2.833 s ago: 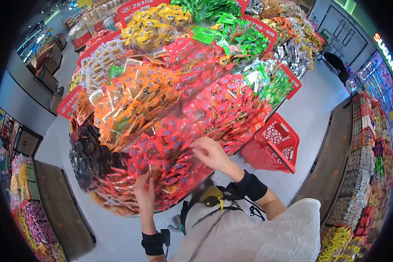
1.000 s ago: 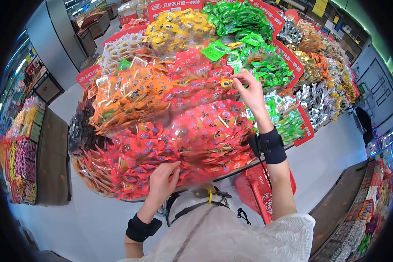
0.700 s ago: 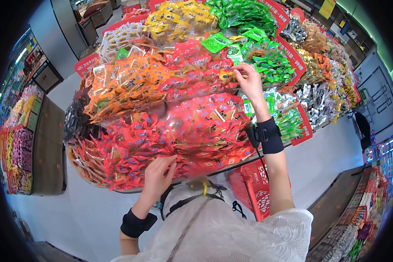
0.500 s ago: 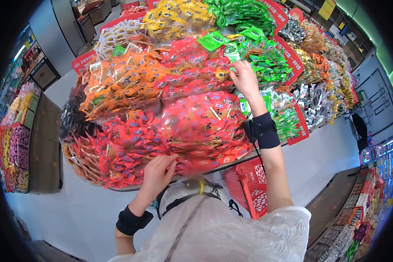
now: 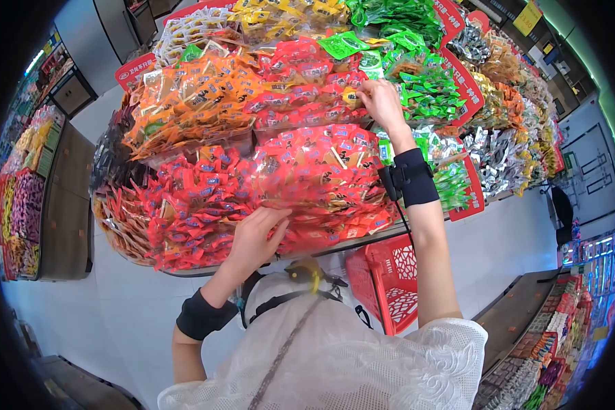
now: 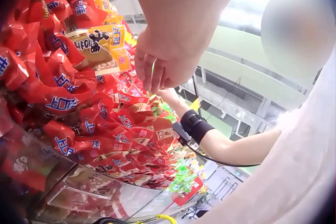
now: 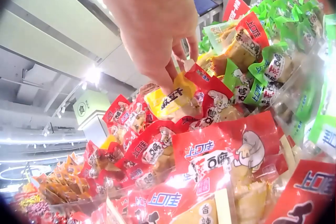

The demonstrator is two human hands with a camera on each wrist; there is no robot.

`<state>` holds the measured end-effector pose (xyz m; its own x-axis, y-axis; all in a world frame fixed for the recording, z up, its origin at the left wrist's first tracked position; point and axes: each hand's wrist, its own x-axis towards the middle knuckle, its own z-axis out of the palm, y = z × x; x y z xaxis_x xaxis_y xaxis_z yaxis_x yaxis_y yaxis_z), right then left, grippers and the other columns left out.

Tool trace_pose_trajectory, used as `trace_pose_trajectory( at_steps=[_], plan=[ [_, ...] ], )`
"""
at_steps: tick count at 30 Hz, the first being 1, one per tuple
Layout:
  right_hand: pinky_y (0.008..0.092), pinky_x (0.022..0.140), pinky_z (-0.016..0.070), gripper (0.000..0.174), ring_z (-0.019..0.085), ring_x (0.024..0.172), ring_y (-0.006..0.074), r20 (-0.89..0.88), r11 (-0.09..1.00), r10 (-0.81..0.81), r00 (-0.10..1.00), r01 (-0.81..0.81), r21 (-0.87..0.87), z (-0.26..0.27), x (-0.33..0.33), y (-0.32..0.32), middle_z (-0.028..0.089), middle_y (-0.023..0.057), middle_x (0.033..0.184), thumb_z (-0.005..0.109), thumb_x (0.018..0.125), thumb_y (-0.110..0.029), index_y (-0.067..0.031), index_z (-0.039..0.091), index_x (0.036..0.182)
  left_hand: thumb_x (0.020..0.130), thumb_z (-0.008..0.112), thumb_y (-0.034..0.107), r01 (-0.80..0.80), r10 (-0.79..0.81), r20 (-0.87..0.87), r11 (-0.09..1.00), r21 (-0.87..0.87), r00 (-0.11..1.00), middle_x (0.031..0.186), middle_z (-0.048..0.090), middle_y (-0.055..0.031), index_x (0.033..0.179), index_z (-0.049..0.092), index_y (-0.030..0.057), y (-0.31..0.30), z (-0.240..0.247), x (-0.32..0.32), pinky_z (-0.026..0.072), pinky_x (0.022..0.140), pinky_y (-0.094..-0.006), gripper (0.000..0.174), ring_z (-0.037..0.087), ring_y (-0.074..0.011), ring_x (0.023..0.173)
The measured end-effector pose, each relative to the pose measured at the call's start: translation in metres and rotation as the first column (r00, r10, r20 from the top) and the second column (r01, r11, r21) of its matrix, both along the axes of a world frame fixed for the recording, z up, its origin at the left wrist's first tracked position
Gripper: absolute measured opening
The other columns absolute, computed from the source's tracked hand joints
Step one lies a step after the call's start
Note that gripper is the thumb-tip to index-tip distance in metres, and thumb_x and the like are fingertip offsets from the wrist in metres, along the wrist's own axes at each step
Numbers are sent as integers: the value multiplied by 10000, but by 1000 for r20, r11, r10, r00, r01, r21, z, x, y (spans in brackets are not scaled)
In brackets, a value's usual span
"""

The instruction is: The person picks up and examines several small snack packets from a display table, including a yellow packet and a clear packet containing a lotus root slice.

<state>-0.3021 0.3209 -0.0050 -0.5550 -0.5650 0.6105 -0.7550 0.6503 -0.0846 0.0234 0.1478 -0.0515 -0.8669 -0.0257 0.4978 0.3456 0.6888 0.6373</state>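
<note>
My right hand (image 5: 384,106) reaches over the display to the red dried-tofu packets near the green ones. Its curled fingers pinch the upper edge of a yellow snack packet (image 7: 172,98), which lies among red packets (image 7: 220,148) in the right wrist view; the fingertips are partly hidden behind the hand. My left hand (image 5: 254,240) hangs over the front edge of the heap of red packets (image 5: 314,164), its fingers loosely bent and holding nothing. In the left wrist view, an orange-labelled packet (image 6: 100,48) sticks out of the red heap beside that hand.
Orange packets (image 5: 191,102) fill the left part of the display and green packets (image 5: 424,96) its right. A clear divider wall (image 6: 89,192) edges the front. A red shopping basket (image 5: 383,283) stands below at the right. Low shelves (image 5: 65,198) flank the aisle.
My right hand has gone from the front red heap back and right to the yellow packet. My left hand has left the packet at the front left and moved right; lately both stay nearly still.
</note>
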Motion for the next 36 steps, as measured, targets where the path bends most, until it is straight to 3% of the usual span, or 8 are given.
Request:
trace_pose_trajectory(
  at_steps=[11,16,20,24,26,29,32,36],
  plan=[
    [359,661,427,59,534,729,262,-219,925,52,974,-130,-358,40,30,11,569,71,720,609,736,-92,-52,566,745,737,615,23,-43,37,124,998,48,992,847,607,-90,1023,561,27,6,5,-11,468,692,-301,291,592,-207,793],
    [352,629,427,74,542,689,252,-112,889,101,989,-141,-437,47,62,9,566,98,714,600,752,-88,-37,546,761,774,595,27,-59,-4,226,962,268,974,933,609,-101,1093,516,28,3,6,-30,477,732,-274,329,596,-171,868],
    [329,577,439,105,562,655,263,17,850,268,963,-229,-474,32,87,-6,567,124,718,582,771,-96,-9,524,765,805,590,111,-9,-42,78,831,556,996,1010,571,-95,1120,481,11,3,-7,-60,471,750,-269,348,564,-162,914],
    [260,565,446,122,581,631,134,187,873,322,928,-214,-439,14,104,-23,595,89,698,573,811,-104,11,532,810,816,588,138,-25,-39,71,683,730,997,1059,542,-124,1130,452,-25,-1,-1,-86,459,779,-272,380,522,-168,983],
    [341,562,435,141,563,622,277,221,853,354,909,-216,-476,15,115,-30,567,134,708,582,778,-126,-2,516,773,819,587,150,-34,-1,48,688,725,999,1075,525,-139,1134,442,-39,1,14,-87,455,790,-275,394,507,-176,1007],
    [339,561,432,145,569,622,275,262,837,382,886,-212,-505,20,123,-34,579,129,700,582,786,-133,-3,518,786,820,586,159,-108,100,57,629,770,993,1054,508,-144,1094,446,-37,2,14,-90,439,804,-274,365,496,-166,979],
    [240,570,434,140,548,641,92,261,844,380,887,-217,-491,23,126,-34,592,73,691,573,820,-113,18,525,806,819,592,152,-113,98,70,558,822,993,969,528,-102,1068,454,-12,0,12,-90,435,787,-259,329,520,-131,880],
    [302,575,443,158,598,647,226,354,826,428,832,-201,-526,24,128,-34,608,125,720,585,796,-151,-4,531,813,826,582,135,-60,-73,107,478,876,992,929,550,-68,1078,463,2,-2,11,-83,449,744,-239,309,540,-99,810]
  ],
)
